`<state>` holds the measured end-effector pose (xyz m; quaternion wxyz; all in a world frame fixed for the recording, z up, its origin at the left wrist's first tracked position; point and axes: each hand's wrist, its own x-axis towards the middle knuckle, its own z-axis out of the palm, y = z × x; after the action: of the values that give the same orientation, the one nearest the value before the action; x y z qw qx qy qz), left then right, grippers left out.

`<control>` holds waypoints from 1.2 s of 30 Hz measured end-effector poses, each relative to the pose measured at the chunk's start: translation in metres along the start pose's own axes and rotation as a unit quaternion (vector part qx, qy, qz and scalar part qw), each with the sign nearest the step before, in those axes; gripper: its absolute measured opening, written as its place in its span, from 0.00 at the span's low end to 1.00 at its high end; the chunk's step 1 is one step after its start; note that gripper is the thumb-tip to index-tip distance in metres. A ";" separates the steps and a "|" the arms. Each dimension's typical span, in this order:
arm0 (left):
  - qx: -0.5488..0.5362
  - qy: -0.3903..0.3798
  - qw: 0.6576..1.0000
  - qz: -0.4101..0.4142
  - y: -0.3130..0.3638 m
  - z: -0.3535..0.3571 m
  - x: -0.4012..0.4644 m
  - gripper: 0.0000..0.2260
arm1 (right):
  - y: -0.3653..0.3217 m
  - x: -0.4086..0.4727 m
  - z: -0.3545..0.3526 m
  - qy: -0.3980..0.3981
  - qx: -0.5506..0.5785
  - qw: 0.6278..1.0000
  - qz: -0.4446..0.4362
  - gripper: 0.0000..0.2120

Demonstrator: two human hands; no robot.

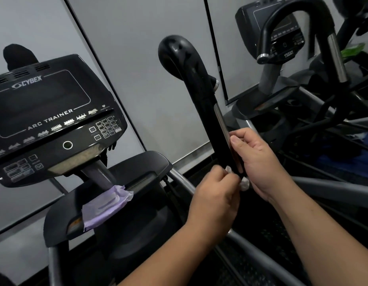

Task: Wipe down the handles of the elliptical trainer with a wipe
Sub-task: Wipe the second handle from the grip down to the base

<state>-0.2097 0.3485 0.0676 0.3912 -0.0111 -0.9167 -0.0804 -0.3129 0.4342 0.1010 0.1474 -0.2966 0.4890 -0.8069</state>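
White wipe bunched low on the black handle, and both hands are right on it. The left hand has its fingers curled around the wad from the near side, the right hand wraps the bar just above, thumb up along the silver sensor strip, pinching the wipe's other end. So the wipe sits at the lower end of the grip, with the long stretch up to the curved top apparently still to cover; whether that part is already clean, can't tell. The trainer's other handle isn't in sight at all. A purple wipe packet rests on the tray below the console, ready if a fresh sheet is needed
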 end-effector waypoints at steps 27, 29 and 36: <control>-0.299 0.023 0.910 -0.285 0.014 0.000 -0.021 0.05 | 0.087 -0.079 -0.024 0.175 -0.396 0.858 -0.276 0.08; -0.270 0.025 0.910 -0.312 0.010 0.001 -0.017 0.09 | 0.085 -0.082 -0.023 0.189 -0.375 0.870 -0.258 0.07; -0.347 -0.027 0.874 -0.339 0.015 0.007 0.011 0.08 | 0.087 -0.079 -0.023 0.200 -0.370 0.872 -0.251 0.05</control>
<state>-0.2210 0.3644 0.0727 0.2863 0.1627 -0.7878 -0.5205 -0.2706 0.4507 -0.0094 -0.2816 -0.2746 0.6798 -0.6190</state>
